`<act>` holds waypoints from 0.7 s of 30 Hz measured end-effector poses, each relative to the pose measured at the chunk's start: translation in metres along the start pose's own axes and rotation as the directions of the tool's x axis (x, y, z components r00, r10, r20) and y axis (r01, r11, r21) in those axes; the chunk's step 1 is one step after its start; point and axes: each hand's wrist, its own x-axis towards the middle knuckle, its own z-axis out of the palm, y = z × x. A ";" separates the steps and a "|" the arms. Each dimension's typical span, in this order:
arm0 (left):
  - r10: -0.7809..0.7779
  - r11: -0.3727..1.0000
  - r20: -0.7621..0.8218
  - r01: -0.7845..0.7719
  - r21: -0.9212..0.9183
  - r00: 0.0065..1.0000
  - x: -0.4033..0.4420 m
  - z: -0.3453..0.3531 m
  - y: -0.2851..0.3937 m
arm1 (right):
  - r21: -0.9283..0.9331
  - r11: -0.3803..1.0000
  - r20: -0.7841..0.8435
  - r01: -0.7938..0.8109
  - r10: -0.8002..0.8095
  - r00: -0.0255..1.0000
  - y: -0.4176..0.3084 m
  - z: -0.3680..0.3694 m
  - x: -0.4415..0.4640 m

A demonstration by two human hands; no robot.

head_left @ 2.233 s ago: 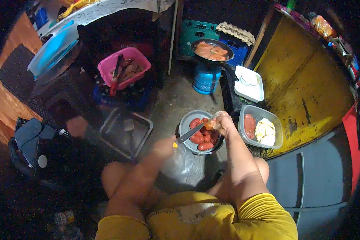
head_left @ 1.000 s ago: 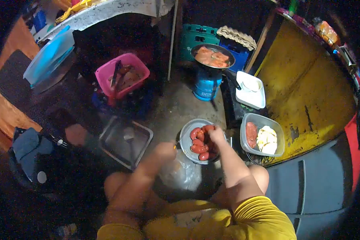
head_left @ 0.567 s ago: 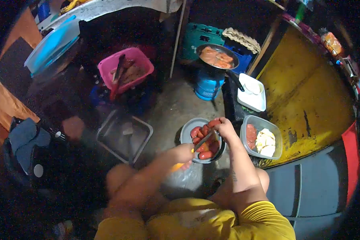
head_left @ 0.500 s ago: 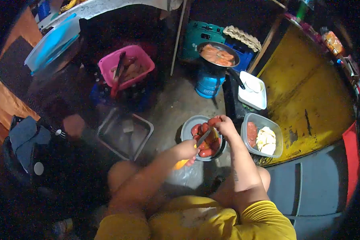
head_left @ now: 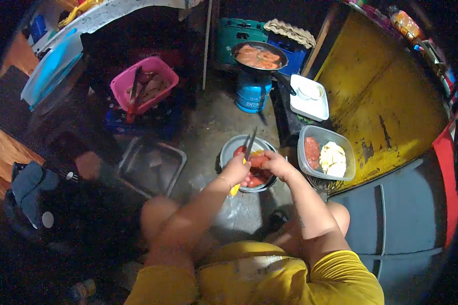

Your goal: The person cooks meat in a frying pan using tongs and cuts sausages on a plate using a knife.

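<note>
My left hand (head_left: 235, 172) is closed on the yellow handle of a knife (head_left: 250, 144), whose blade points up and away over a round grey bowl (head_left: 227, 148). Opposite it, my right hand (head_left: 277, 165) grips a red sausage (head_left: 258, 161) above the same bowl. Other red sausages (head_left: 257, 176) lie in the bowl beneath both hands. A clear plastic bag (head_left: 226, 212) is on the floor just below the bowl.
A frying pan (head_left: 286, 61) with pinkish pieces sits on a blue gas cylinder (head_left: 252, 95). At the right are a white tray (head_left: 316, 110) and a clear tub (head_left: 349, 178) of meat and pale slices. A pink basin (head_left: 118, 87) and a transparent tray (head_left: 181, 168) stand left.
The knife has swung from across the sausage to pointing upward. My left hand has come up beside my right hand, which has lowered the sausage towards the bowl. The camera view has shifted.
</note>
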 end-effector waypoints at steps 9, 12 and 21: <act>0.146 0.905 -0.206 -0.047 0.422 0.968 -0.023 -0.036 0.024 | 0.144 0.972 0.124 -0.186 0.169 0.978 0.020 0.019 0.015; 0.289 0.699 -0.190 -0.071 0.711 0.938 -0.030 -0.042 0.010 | -0.290 0.956 -0.114 -0.047 0.014 0.993 0.069 0.020 0.058; 0.367 0.391 0.130 -0.280 0.877 0.921 -0.065 -0.063 -0.024 | -0.758 0.637 -0.174 -0.143 0.014 0.985 0.040 0.025 0.035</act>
